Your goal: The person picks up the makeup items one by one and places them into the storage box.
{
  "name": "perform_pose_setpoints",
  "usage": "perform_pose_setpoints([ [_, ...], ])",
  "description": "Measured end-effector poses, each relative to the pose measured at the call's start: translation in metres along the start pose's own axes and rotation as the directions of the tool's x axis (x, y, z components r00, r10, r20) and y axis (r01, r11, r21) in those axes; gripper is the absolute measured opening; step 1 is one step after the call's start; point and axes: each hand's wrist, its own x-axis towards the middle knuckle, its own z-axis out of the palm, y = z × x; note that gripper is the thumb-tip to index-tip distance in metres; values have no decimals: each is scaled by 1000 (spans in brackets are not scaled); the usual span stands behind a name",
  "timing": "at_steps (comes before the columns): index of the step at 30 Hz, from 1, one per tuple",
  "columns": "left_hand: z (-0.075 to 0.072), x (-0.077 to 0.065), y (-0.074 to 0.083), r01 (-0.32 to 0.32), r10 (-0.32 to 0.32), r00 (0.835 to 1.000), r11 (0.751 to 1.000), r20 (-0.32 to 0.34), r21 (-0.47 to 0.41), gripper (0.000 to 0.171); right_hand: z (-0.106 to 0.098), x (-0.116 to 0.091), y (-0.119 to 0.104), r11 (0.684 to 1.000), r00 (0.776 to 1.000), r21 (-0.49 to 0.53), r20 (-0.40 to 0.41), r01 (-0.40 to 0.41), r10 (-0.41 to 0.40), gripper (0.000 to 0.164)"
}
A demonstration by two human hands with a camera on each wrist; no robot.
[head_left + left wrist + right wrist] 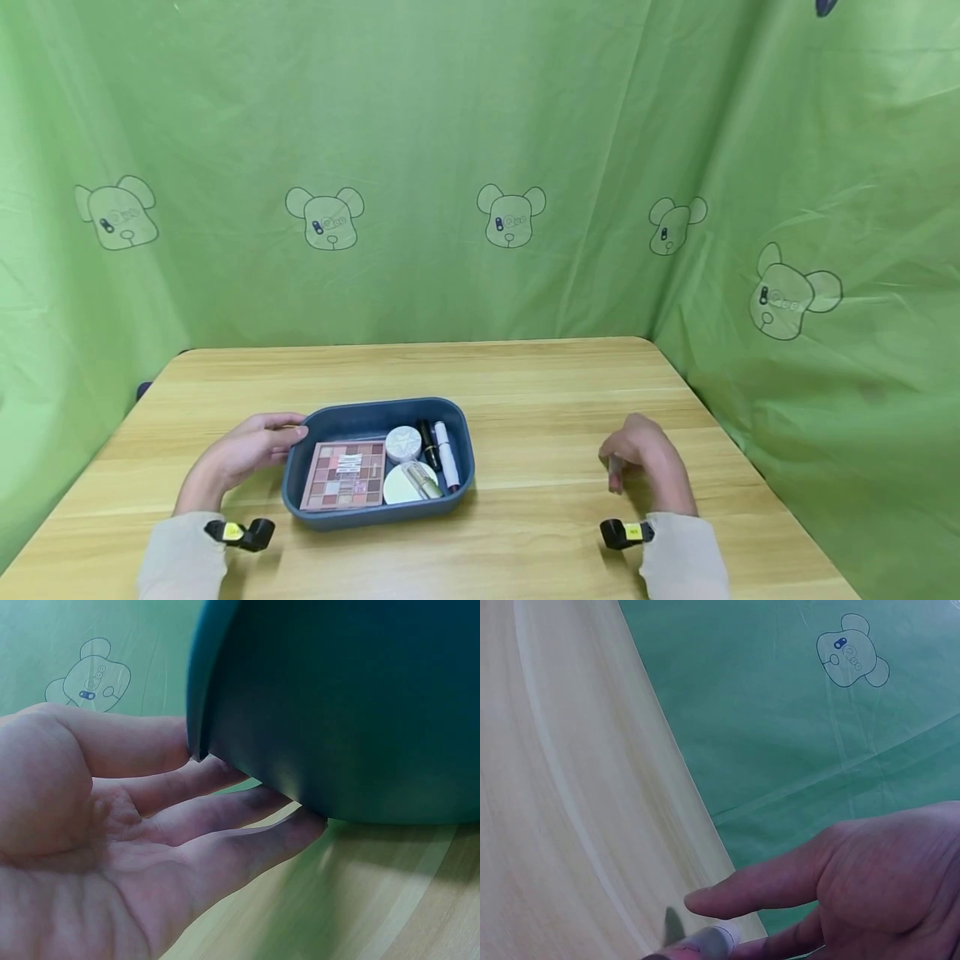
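A dark blue tray stands on the left half of the table, with my left hand at its left end. In the left wrist view the thumb lies at the rim and the other fingers reach along the outer wall. Inside are an eyeshadow palette, a white round jar, a white compact with a clear tube on it, a black tube and a white-capped tube. My right hand holds a small lip gloss tube, pale-capped and reddish, over the table's right side.
The wooden table runs back to a green curtain printed with bear heads, which also hangs along both sides. Bare tabletop lies between the tray and my right hand. A small black camera sits on each wrist.
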Motion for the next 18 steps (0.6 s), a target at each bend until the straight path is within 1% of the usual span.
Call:
perform_pose_setpoints([
  [9,-1,0,-1,0,0,1000,1000,3,-1,55,-1,-2,-1,1000,999,-30,31,6,-5,17],
  [12,-1,0,-1,-1,1,1000,1000,1,4,55,-1,-4,-1,1000,999,-20,38,-3,4,15],
  [18,-1,0,-1,-3,3,1000,1000,3,2,55,0,-6,-3,999,999,43,41,-17,15,12],
])
